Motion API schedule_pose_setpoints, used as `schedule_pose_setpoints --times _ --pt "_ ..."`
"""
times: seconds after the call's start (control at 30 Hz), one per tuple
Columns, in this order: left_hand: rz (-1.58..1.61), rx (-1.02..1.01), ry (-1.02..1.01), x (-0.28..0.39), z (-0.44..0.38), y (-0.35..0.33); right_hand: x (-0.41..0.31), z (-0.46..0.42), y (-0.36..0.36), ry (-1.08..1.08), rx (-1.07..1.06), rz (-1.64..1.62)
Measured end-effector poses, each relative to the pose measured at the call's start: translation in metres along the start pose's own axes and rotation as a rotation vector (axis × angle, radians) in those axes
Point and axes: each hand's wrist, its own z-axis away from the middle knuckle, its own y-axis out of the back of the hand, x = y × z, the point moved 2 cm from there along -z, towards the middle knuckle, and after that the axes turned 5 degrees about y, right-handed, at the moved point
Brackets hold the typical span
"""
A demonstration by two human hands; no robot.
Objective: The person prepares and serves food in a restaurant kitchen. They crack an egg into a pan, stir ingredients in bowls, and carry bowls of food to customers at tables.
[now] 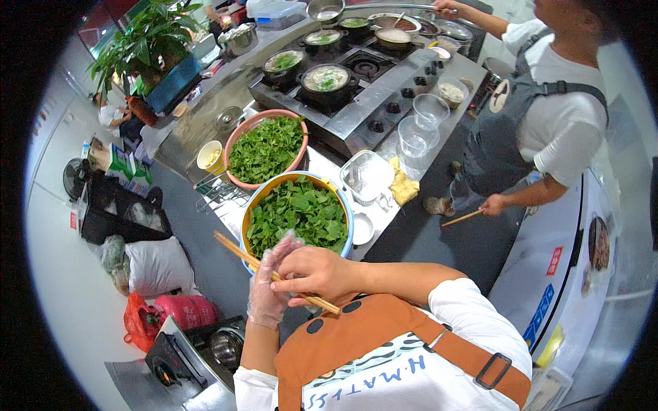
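My left hand wears a clear plastic glove and is raised at my chest. My bare right hand meets it, fingers against the glove. A pair of wooden chopsticks slants across both hands, gripped among my right fingers. Part of the pair is hidden by glove and fingers, so whether the left hand also grips it is unclear. Just beyond my hands stands a blue-rimmed basin with a yellow inner basket, heaped with leafy greens. Behind it sits a pink plastic basket of chopped greens.
A gas range carries several pots, including a black pot of soup. Clear plastic bowls, a square container and a yellow cloth lie right. A co-worker holds a ladle handle and chopsticks.
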Motion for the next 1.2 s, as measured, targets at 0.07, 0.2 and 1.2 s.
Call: schedule_pose_setpoints --times 0.07,0.2,1.2 --pt "0.131 0.037 -0.079 -0.004 -0.005 0.002 0.009 0.012 0.008 -0.034 -0.041 -0.027" --pt "0.234 0.143 -0.122 -0.018 0.005 -0.01 0.019 0.024 -0.001 -0.051 -0.103 -0.194" --pt "-0.163 0.868 -0.234 -0.011 0.166 0.295 0.365 -0.047 -0.273 -0.832 -0.912 0.59"
